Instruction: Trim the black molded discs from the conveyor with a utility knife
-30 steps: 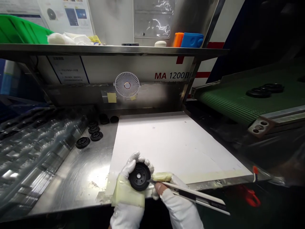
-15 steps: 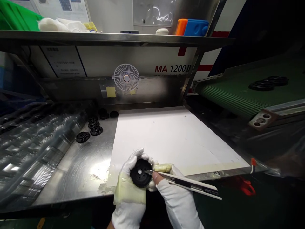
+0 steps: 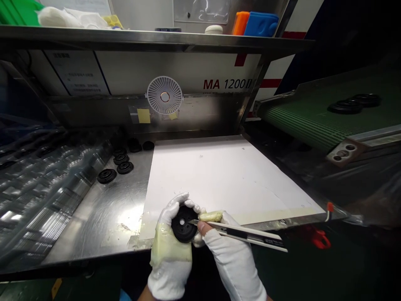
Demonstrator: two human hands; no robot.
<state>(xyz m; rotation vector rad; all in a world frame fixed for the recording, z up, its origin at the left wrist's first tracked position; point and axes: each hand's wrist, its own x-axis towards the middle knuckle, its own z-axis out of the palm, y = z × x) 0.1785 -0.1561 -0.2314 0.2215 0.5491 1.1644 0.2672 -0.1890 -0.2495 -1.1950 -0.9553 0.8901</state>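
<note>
While the gloved left hand (image 3: pixel 167 240) gripped a black rubber disc (image 3: pixel 184 224), the right hand (image 3: pixel 228 261) brought a snap-off utility knife (image 3: pixel 247 235) up to it.
Left fingers (image 3: pixel 175 205) closed around the disc, held over a white paper sheet (image 3: pixel 225 175) on the steel table (image 3: pixel 131 167); right fingers (image 3: pixel 211 216) closed on the knife, blade tip just beside the centre hole. More black discs (image 3: pixel 106 176) sat further left.
</note>
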